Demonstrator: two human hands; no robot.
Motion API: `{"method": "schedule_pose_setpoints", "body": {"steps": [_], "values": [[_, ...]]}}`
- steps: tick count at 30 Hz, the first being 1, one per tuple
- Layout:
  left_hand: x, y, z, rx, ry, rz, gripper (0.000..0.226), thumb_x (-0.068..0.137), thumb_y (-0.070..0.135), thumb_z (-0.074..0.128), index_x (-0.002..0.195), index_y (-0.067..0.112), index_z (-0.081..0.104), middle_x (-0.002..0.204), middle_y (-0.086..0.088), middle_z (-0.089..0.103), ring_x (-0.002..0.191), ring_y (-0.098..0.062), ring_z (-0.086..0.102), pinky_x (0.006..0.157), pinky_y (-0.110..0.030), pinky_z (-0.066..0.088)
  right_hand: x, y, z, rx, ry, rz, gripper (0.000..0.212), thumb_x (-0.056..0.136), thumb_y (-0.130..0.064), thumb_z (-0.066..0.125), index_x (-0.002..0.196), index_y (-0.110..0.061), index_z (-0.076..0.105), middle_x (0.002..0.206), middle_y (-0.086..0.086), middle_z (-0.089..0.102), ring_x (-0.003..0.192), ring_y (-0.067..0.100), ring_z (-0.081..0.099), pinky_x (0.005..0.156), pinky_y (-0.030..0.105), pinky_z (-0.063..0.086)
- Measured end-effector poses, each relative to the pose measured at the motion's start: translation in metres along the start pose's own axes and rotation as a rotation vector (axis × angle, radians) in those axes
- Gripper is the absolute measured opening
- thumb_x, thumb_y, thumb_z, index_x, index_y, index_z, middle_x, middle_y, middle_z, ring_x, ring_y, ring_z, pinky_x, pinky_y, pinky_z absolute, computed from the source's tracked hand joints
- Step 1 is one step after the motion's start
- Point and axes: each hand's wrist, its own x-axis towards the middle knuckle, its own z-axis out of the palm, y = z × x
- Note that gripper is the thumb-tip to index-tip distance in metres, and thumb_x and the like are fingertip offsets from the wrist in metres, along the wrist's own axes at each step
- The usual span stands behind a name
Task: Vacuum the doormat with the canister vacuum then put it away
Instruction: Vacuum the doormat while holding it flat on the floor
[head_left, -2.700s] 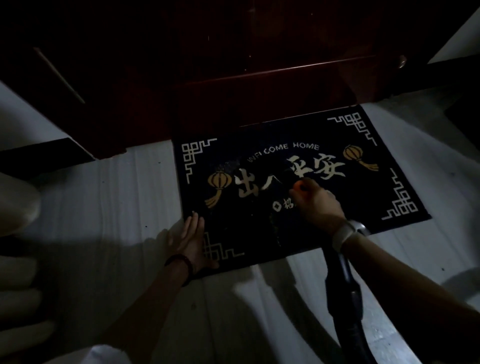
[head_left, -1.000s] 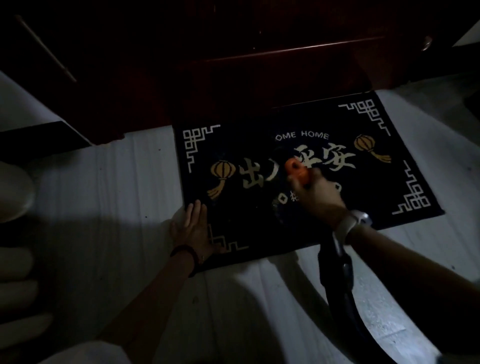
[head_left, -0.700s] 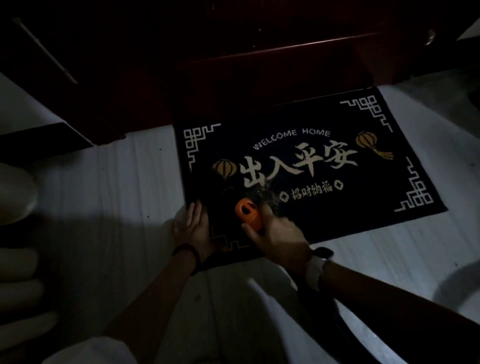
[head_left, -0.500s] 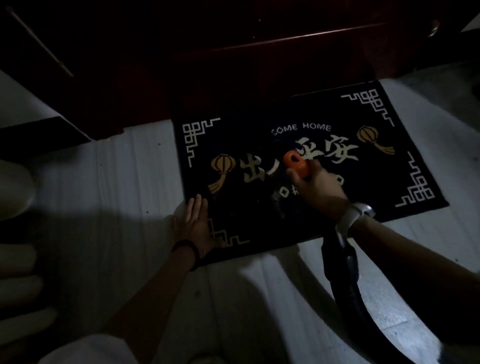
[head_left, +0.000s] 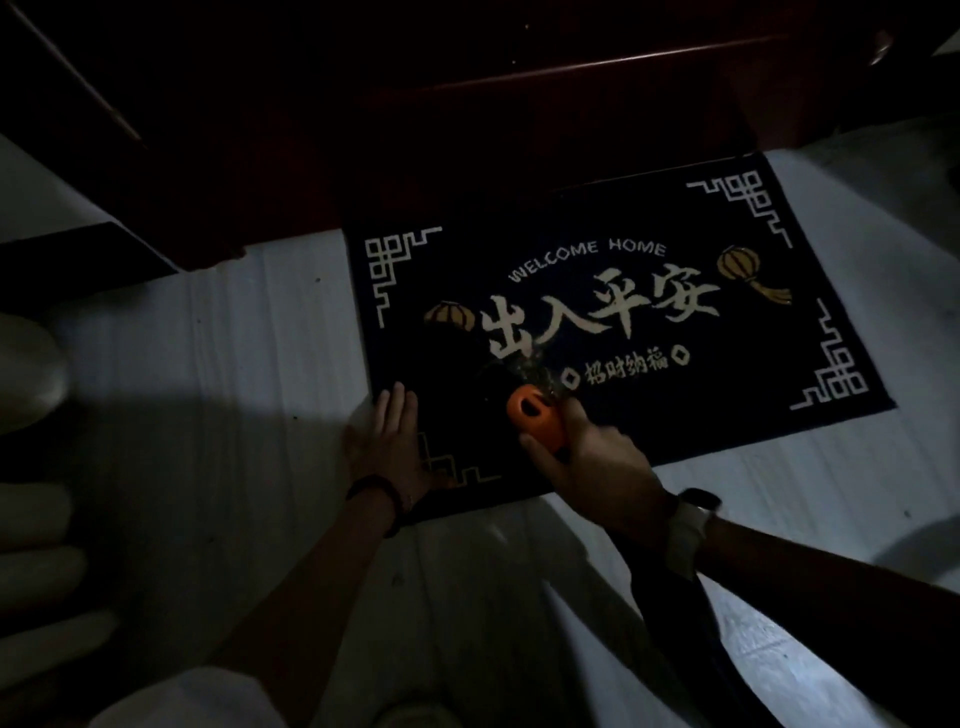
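The left hand (head_left: 390, 447) lies flat with straight fingers, pressing the near left corner of the doormat (head_left: 613, 332). The mat is a dark rectangle with pale woven letters, lying on the pale smooth floor (head_left: 234, 364). The right hand (head_left: 592, 462) grips the orange rounded vacuum nozzle (head_left: 532, 418), which touches the mat. A dark hose (head_left: 675, 597) runs under the wrist.

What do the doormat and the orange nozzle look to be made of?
Doormat: dark woven or pile fabric, matte, judging by slightly fuzzy printed lettering; dim light leaves it open. Orange nozzle: probably moulded plastic, with a smooth, uniform, rounded surface; held by the right hand.
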Motion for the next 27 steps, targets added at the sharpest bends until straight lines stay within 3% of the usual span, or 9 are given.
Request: {"method": "schedule_pose_setpoints", "body": {"steps": [2,4,6,9,13,15,21,24,27], "values": [[0.000,-0.001,0.001,-0.004,0.011,-0.010,0.110,0.075,0.052,0.067,0.148,0.018,-0.008,0.156,0.002,-0.019,0.144,-0.015,-0.015,0.113,-0.056,0.006,0.013,-0.007,-0.006,0.011,0.021,-0.015,0.050,0.091,-0.051,0.043,0.127,-0.018,0.034,0.072,-0.006,0.055,0.058,0.013,0.055,0.050,0.025,0.043],[0.002,-0.002,0.002,0.030,0.005,-0.011,0.110,0.076,0.053,0.065,0.148,0.018,-0.010,0.156,0.001,-0.019,0.144,-0.017,-0.014,0.113,-0.056,0.008,0.048,-0.020,-0.010,0.034,0.072,-0.031,0.046,0.092,-0.050,0.042,0.122,-0.016,0.037,0.070,-0.007,0.049,0.056,0.012,0.049,0.050,0.024,0.036],[0.002,-0.002,0.002,0.049,-0.008,-0.011,0.110,0.077,0.055,0.064,0.148,0.017,-0.011,0.156,0.000,-0.019,0.144,-0.017,-0.014,0.113,-0.056,0.008,0.077,-0.031,-0.013,0.114,0.085,0.025,0.044,0.092,-0.050,0.042,0.118,-0.014,0.039,0.082,0.002,0.056,0.068,0.021,0.056,0.061,0.029,0.041],[0.000,-0.001,-0.001,0.042,-0.016,-0.013,0.110,0.077,0.055,0.063,0.148,0.017,-0.011,0.156,0.000,-0.019,0.144,-0.017,-0.015,0.113,-0.055,0.006,0.056,-0.025,0.000,0.181,0.019,0.033,0.044,0.092,-0.046,0.045,0.123,-0.015,0.038,0.088,0.004,0.060,0.068,0.018,0.056,0.063,0.031,0.044],[-0.005,0.004,-0.006,-0.049,-0.018,0.009,0.109,0.077,0.051,0.066,0.148,0.013,-0.009,0.156,-0.002,-0.020,0.144,-0.016,-0.017,0.115,-0.044,0.000,-0.007,0.002,0.006,-0.001,0.006,0.020,0.053,0.091,-0.049,0.043,0.130,-0.015,0.033,0.091,0.008,0.066,0.071,0.025,0.064,0.065,0.036,0.052],[-0.004,0.003,-0.005,-0.056,-0.009,0.000,0.111,0.076,0.051,0.067,0.148,0.015,-0.009,0.156,-0.001,-0.019,0.144,-0.016,-0.017,0.115,-0.048,0.000,0.002,0.000,-0.003,0.023,0.000,0.003,0.053,0.090,-0.051,0.041,0.130,-0.017,0.032,0.089,0.007,0.065,0.072,0.025,0.065,0.067,0.038,0.054],[0.001,-0.001,0.000,0.037,-0.001,-0.002,0.113,0.074,0.060,0.063,0.148,0.017,-0.009,0.156,-0.001,-0.017,0.145,-0.018,-0.012,0.114,-0.058,0.010,0.069,-0.031,0.000,0.122,0.118,0.013,0.044,0.092,-0.050,0.041,0.121,-0.017,0.037,0.088,0.004,0.060,0.066,0.018,0.057,0.059,0.028,0.043],[0.002,-0.002,0.002,0.011,0.014,0.020,0.114,0.071,0.063,0.063,0.148,0.016,-0.007,0.156,-0.001,-0.017,0.144,-0.017,-0.014,0.115,-0.055,0.007,0.030,-0.013,0.017,0.158,0.056,0.047,0.043,0.093,-0.047,0.043,0.126,-0.020,0.035,0.083,-0.005,0.054,0.058,0.005,0.051,0.050,0.019,0.040],[0.006,-0.003,0.007,-0.078,0.030,0.018,0.120,0.067,0.062,0.068,0.148,0.015,-0.006,0.157,-0.001,-0.015,0.144,-0.018,-0.015,0.116,-0.050,0.008,-0.012,0.014,0.014,0.082,-0.049,0.123,0.043,0.092,-0.049,0.041,0.126,-0.022,0.035,0.086,-0.004,0.055,0.068,0.014,0.056,0.060,0.027,0.044]]}}
